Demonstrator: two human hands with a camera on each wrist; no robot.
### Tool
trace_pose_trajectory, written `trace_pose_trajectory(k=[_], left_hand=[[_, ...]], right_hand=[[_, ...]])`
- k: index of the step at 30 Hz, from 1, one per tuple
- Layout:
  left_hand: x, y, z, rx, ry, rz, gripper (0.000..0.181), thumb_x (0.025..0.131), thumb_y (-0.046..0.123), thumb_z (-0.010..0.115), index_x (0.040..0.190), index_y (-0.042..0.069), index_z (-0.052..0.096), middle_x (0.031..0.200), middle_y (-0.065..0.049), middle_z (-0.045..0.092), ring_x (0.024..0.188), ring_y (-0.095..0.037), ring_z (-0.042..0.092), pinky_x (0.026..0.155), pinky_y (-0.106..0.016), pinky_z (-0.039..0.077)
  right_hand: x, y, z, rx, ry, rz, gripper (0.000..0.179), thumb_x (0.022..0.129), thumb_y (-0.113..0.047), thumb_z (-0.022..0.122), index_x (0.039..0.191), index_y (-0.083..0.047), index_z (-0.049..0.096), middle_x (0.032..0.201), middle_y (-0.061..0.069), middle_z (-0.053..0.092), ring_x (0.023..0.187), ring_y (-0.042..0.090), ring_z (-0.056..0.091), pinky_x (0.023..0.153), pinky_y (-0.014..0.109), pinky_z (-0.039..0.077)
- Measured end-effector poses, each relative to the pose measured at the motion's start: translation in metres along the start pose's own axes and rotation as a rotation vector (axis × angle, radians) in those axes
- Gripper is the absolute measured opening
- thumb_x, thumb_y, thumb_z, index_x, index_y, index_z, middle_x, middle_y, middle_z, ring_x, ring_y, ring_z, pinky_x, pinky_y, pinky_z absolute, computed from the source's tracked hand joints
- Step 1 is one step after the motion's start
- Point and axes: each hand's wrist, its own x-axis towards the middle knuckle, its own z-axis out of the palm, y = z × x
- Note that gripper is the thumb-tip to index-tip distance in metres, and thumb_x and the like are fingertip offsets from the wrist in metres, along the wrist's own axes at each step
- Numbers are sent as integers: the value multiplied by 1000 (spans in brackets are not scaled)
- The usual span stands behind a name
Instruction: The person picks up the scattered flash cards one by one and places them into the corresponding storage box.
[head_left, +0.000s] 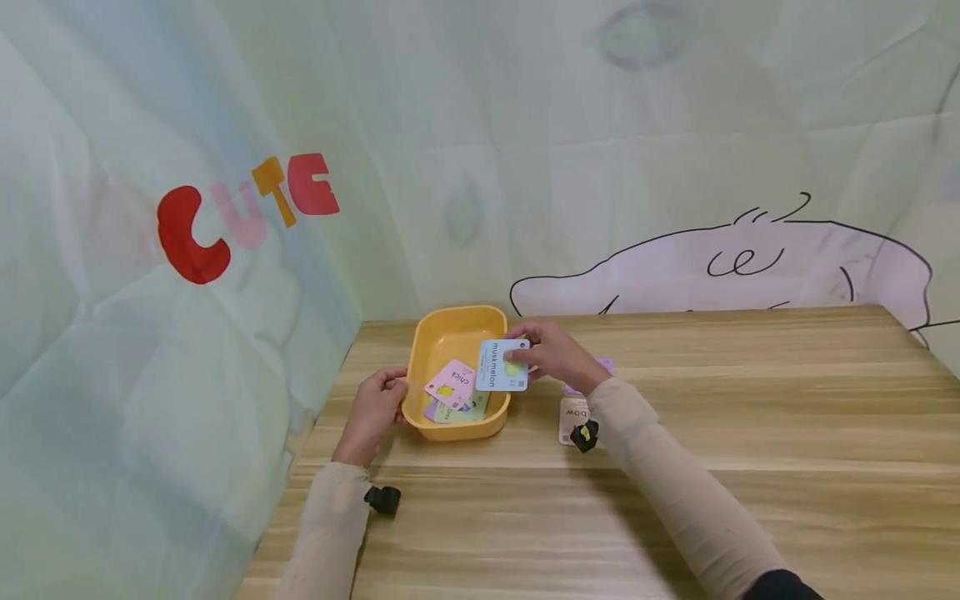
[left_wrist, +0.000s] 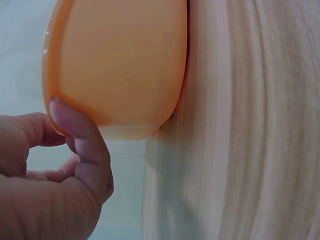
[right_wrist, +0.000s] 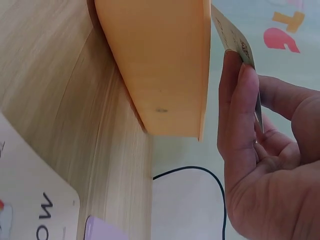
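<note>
A yellow plastic basket (head_left: 456, 320) stands on the wooden table. My left hand (head_left: 372, 414) pinches its left rim; in the left wrist view thumb and fingers close on the orange-looking edge of the basket (left_wrist: 125, 65). Between thumb and fingers my right hand (head_left: 555, 354) holds a light blue flashcard (head_left: 491, 367) printed "muskmelon", over the basket's right rim. Edge-on, the same card (right_wrist: 240, 42) shows in the right wrist view. Inside the basket lie a pink "chick" card (head_left: 456, 379), a greenish card (head_left: 468, 410) and a purple corner beneath.
Right of the basket lie a beige card (head_left: 572, 412) ending in "bow" and a purple card (head_left: 606, 364), both partly hidden by the right arm. A printed cloth backdrop (head_left: 450, 167) hangs along the table's back and left edges.
</note>
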Motion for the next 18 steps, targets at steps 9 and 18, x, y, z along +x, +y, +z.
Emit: trace_pose_trajectory(k=[9,18], left_hand=[[1,2,0,0,7,17,38,102,12,48,139,3,53,107,-12,51,71,-17,53,58,-23,51],[-4,2,0,-4,0,24,38,102,11,47,139,2,53,106,-13,51,71,-17,53,58,-23,51]], right_hand=[[3,-7,14,-24,0,13,30,94,-9,71,124,-8,67,111,13,62,89,23,68,75,40,61],[9,-7,26,-42,-6,13,27,95,-8,70,121,-7,67,110,12,65,87,21,68,76,44,60]])
